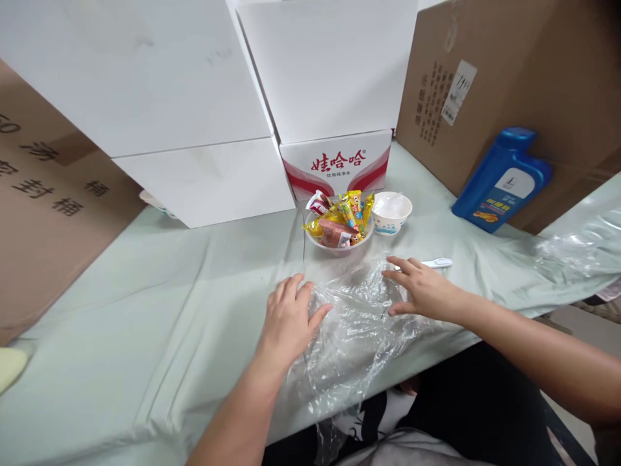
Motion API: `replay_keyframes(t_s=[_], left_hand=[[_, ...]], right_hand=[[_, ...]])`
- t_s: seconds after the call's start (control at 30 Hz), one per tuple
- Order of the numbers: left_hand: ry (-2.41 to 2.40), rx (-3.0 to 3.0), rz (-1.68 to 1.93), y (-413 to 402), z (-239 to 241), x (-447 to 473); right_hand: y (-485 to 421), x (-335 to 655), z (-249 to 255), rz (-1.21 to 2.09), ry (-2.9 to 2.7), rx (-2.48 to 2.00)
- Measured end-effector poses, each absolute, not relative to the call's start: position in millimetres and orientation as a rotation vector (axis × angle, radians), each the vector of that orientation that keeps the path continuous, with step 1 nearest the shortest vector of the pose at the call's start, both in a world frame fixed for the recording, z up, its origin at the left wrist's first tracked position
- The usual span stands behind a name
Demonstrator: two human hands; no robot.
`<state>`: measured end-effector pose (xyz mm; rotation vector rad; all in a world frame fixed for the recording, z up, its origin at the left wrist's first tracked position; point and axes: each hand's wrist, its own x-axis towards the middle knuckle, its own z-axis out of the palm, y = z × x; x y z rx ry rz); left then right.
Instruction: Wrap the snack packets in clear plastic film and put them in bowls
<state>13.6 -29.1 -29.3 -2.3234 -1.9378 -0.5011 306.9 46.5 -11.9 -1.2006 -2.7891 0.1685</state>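
A crinkled sheet of clear plastic film [356, 330] lies on the cloth in front of me, its near end hanging over the table edge. My left hand [290, 317] rests at the film's left side, fingers spread and thumb pointing inward. Over the film's right side is my right hand [422, 288], its fingers apart. Just beyond the film stands a clear round bowl [342, 251] filled with several wrapped snacks [339, 220]. Beside the bowl sits a white paper cup [392, 213] with something clear and filmy inside. A white-handled tool [439, 263] lies partly hidden behind my right hand.
White boxes [194, 181] stand stacked at the back, above a red-and-white carton [337, 165]. Brown cardboard boxes [53, 213] flank both sides. A blue bottle [499, 181] leans at the right, near more clear plastic [577, 243]. Pale green cloth [160, 310] covers the table.
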Motion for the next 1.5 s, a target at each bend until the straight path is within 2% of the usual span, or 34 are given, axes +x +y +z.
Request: replay_keyframes(t_s=[0.1,0.27,0.5,0.7,0.87,1.03,1.2,1.33,1.43,1.5], left_hand=[[-1.734,-2.544,-0.595,-29,-33,28],[-1.587,-2.869,-0.312,-32,-39,41],[-1.728,-2.862,-0.154,-34,-28,36],[-1.721,-2.853,-0.192,-46,-24,45],[-1.922,-2.571,-0.237,-46,-24,34],[-2.085,-2.171,-0.503,-22,-29,10],[-2.116,-2.450,-0.732,-9,-33,10],[-2.426,-2.579,-1.367,-12,-35,11],[-2.603,-2.437,-1.974,-11,-35,9],[-2.599,-2.273,-2.215,-8,-34,7]], right_hand=[[43,296,-9,0.267,-2.761,-0.968],[57,275,-26,0.309,-2.848,-0.822],[69,279,-45,0.175,-2.906,-1.077],[59,281,-50,0.060,-2.879,-1.236],[58,284,-51,0.054,-2.856,-1.266],[41,277,-41,0.151,-2.852,-0.970],[15,260,-44,0.469,-3.013,-0.433],[11,256,-48,0.575,-3.095,-0.346],[13,257,-47,0.620,-3.108,-0.350],[13,257,-45,0.644,-3.097,-0.343]])
